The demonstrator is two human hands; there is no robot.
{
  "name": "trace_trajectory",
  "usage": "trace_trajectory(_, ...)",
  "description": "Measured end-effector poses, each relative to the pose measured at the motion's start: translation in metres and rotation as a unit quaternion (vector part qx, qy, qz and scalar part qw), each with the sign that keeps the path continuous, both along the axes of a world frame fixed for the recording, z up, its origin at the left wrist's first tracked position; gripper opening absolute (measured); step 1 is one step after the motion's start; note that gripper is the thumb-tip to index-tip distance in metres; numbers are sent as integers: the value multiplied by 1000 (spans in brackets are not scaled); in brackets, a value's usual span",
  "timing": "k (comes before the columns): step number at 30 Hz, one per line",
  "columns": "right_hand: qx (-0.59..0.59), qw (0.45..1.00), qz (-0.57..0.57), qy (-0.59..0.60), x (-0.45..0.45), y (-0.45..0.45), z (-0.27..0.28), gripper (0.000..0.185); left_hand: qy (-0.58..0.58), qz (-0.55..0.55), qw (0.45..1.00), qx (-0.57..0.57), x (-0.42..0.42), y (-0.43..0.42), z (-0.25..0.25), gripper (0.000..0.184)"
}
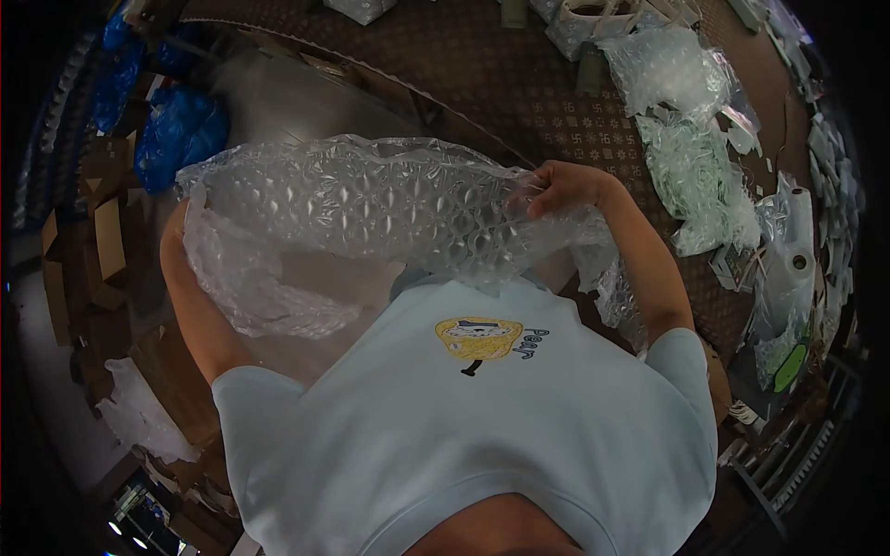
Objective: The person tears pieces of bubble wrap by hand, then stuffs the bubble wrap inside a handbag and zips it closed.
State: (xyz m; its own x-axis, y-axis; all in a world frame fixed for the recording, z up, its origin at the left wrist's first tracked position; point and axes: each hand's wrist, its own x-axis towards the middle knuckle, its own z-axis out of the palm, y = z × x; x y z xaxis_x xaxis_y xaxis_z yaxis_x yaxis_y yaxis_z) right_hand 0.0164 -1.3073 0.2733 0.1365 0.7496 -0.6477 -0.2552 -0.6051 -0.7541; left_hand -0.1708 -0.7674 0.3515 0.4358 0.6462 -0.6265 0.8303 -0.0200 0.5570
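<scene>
A wide sheet of clear bubble wrap [362, 199] stretches across in front of my body, its lower part hanging down in folds. My right hand [564, 188] is closed on the sheet's right end, fingers curled over the plastic. At the other end, my left hand [179, 218] is mostly covered by the wrap, so its fingers do not show. A loose flap [269, 306] of the plastic droops beside my left forearm. More of it dangles below my right wrist.
A brown patterned table [575, 120] lies ahead and to the right. On it are crumpled bubble wrap [667, 74], greenish plastic wrap [695, 176] and a plastic-wrapped item [786, 241]. Leftward are blue bags [181, 134], open cardboard boxes [109, 241] and white plastic [144, 417].
</scene>
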Motion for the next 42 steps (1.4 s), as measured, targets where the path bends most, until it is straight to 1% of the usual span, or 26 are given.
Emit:
trace_trajectory(4, -45, 998, 0, 40, 2, -6, 0, 27, 4, -16, 1000, -4, 0, 6, -10, 63)
trace_trajectory(6, 22, 999, 0, 26, 2, -9, -5, 19, 14, -19, 1000, -4, -4, 3, -13, 63)
trace_trajectory(10, 28, 1000, 0, -10, 1, -14, -5, 16, 50, -25, 998, 2, -10, -8, -20, 64)
trace_trajectory(11, 32, 999, -34, 8, 0, -14, -7, 15, 49, -26, 998, 3, -11, -3, -25, 64)
trace_trajectory(13, 37, 996, -72, 22, -1, -14, -3, 14, 38, -86, 984, 152, -8, 14, -34, 62)
trace_trajectory(15, 17, 982, -62, -178, -7, -7, 12, 15, -46, -147, 944, 291, 21, -96, 32, 64)
trace_trajectory(17, 51, 975, -37, -215, -13, 1, 20, 16, -155, -356, 902, 190, 33, -170, 55, 67)
trace_trajectory(19, 94, 963, -9, -253, -17, 14, 30, 16, -216, -463, 858, 49, 50, -244, 58, 72)
trace_trajectory(21, 165, 925, 83, -332, -25, 24, 43, 16, -212, -552, 802, -79, 74, -285, 37, 74)
trace_trajectory(23, 151, 924, 85, -340, -30, 25, 55, 15, -188, -598, 765, -150, 91, -302, -13, 69)
trace_trajectory(24, 136, 923, 86, -349, -31, 23, 58, 16, -190, -603, 760, -149, 93, -307, -26, 69)
trace_trajectory(26, 117, 913, 62, -385, -34, 15, 56, 16, -133, -614, 764, -145, 95, -317, -36, 46)
trace_trajectory(27, 101, 901, 46, -419, -36, 12, 52, 16, -133, -620, 759, -146, 93, -322, -38, 46)
trace_trajectory(28, 98, 902, 40, -420, -41, 11, 47, 16, -135, -626, 767, -27, 89, -328, -34, 35)
trace_trajectory(29, 94, 882, 10, -461, -49, 13, 41, 14, -138, -623, 765, 91, 87, -332, -32, 25)
trace_trajectory(30, 91, 860, -18, -501, -57, 14, 39, 13, -139, -627, 761, 89, 88, -333, -38, 25)
trace_trajectory(31, 88, 861, -21, -501, -69, 14, 42, 13, -147, -612, 760, 161, 87, -332, -50, 22)
trace_trajectory(32, 192, 910, -30, -365, -83, 14, 45, 13, -155, -593, 755, 233, 88, -329, -63, 20)
trace_trajectory(33, 290, 932, -35, -217, -89, 13, 47, 13, -113, -533, 797, 262, 99, -314, -81, 22)
trace_trajectory(34, 288, 932, -35, -216, -88, 7, 51, 13, -69, -470, 832, 286, 104, -290, -98, 25)
trace_trajectory(36, 289, 918, -180, -205, -73, -18, 71, 15, -144, -364, 885, 251, 104, -231, -113, 29)
trace_trajectory(38, 279, 887, -327, -169, -76, -44, 82, 18, -301, -344, 856, 243, 98, -199, -76, 29)
trace_trajectory(39, 146, 866, -376, -295, -60, -52, 79, 18, -340, -363, 830, 252, 96, -191, -53, 26)
trace_trajectory(40, 7, 812, -414, -412, -42, -56, 74, 18, -381, -382, 801, 261, 92, -189, -32, 25)
trace_trajectory(41, 3, 808, -420, -414, -39, -53, 73, 18, -385, -387, 797, 257, 88, -197, -17, 25)
trace_trajectory(42, -24, 794, -364, -486, -38, -42, 73, 19, -377, -420, 809, 164, 83, -212, -6, 24)
